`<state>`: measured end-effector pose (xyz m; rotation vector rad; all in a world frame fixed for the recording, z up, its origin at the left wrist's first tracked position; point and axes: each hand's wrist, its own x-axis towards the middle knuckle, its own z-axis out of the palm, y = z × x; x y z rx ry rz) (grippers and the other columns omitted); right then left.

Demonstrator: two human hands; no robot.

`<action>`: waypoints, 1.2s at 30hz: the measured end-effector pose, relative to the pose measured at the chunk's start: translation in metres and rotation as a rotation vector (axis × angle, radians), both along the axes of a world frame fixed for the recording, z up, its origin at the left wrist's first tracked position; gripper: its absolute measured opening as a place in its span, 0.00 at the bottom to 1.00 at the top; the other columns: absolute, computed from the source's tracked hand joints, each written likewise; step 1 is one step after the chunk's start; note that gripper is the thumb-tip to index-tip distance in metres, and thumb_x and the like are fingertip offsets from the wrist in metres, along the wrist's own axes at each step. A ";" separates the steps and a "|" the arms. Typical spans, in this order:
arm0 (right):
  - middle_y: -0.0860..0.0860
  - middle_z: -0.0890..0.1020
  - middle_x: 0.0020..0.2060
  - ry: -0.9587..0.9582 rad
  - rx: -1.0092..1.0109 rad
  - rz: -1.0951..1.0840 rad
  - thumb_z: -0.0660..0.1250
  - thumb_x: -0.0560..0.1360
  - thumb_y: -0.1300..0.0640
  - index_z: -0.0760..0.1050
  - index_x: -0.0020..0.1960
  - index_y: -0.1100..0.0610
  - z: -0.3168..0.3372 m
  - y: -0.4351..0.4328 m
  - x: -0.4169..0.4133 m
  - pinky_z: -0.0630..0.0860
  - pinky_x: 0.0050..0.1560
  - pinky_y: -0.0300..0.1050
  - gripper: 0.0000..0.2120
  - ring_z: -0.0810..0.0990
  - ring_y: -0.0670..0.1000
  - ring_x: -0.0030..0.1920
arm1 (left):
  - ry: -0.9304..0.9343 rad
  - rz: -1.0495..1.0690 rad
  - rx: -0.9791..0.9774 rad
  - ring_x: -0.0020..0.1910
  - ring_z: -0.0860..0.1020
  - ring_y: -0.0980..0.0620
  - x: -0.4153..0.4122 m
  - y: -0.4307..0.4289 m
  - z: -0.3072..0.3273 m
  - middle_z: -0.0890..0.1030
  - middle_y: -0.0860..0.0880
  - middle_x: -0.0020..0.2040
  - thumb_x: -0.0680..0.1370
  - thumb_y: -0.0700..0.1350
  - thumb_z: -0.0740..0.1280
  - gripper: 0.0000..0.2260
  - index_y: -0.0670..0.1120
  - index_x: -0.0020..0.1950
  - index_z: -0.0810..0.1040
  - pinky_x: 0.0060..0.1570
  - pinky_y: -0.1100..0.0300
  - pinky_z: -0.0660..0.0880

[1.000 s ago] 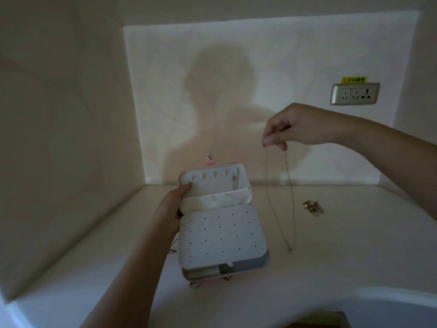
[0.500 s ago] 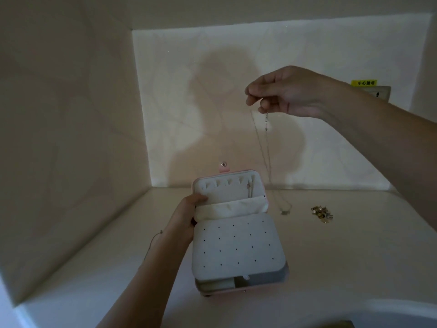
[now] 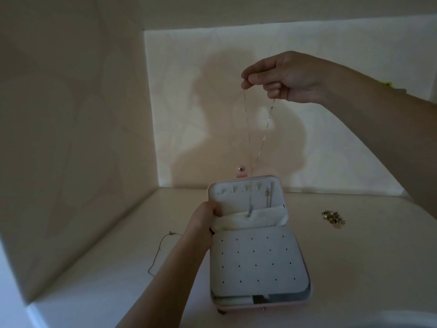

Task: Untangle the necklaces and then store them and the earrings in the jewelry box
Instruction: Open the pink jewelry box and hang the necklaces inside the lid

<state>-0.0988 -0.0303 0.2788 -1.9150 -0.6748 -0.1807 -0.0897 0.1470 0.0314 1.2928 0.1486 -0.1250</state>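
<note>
1. head view: the right hand (image 3: 283, 76) is in the upper right of the frame. it is held up high, and its thumb and fingers pinch a thin necklace (image 3: 263, 138).
2. the necklace hangs down in two strands to the middle of the frame. its low end is in front of the open lid (image 3: 227, 200) of the box (image 3: 257, 263), just under the hooks (image 3: 236, 190).
3. the pink box sits on the counter (image 3: 354, 268), low in the middle. the lid stands up. a grey flap (image 3: 272, 252) with small holes lies over the bottom part.
4. the left hand (image 3: 203, 221) grips the box by the left edge of its lid, with its fingers curled round the edge.
5. a chain (image 3: 268, 196) hangs inside the lid on the right side.
6. a second necklace (image 3: 158, 252) lies on the counter, left of the left arm, apart from the box.
7. the earrings (image 3: 333, 219) lie in a small pile on the counter, right of the box and well apart from it.
</note>
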 end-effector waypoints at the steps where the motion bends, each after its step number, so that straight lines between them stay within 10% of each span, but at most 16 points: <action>1: 0.49 0.85 0.41 -0.002 -0.012 -0.002 0.66 0.76 0.64 0.80 0.49 0.57 0.001 0.001 0.002 0.67 0.31 0.30 0.06 0.63 0.42 0.27 | 0.003 0.005 0.002 0.29 0.69 0.47 -0.001 -0.001 0.000 0.69 0.46 0.31 0.65 0.35 0.58 0.04 0.43 0.34 0.65 0.30 0.59 0.67; 13: 0.49 0.85 0.41 0.011 -0.074 -0.021 0.66 0.76 0.65 0.80 0.49 0.57 -0.005 0.007 0.023 0.64 0.30 0.31 0.06 0.63 0.42 0.28 | -0.015 0.036 0.023 0.24 0.60 0.51 0.004 -0.003 -0.001 0.60 0.50 0.26 0.68 0.31 0.54 0.15 0.48 0.28 0.55 0.28 0.62 0.58; 36: 0.50 0.86 0.47 -0.013 -0.399 0.041 0.67 0.68 0.60 0.82 0.48 0.53 0.027 -0.001 -0.004 0.53 0.23 0.33 0.10 0.57 0.42 0.22 | -0.054 -0.210 0.030 0.29 0.68 0.48 0.000 -0.002 0.000 0.68 0.47 0.32 0.57 0.36 0.59 0.12 0.42 0.39 0.67 0.29 0.60 0.66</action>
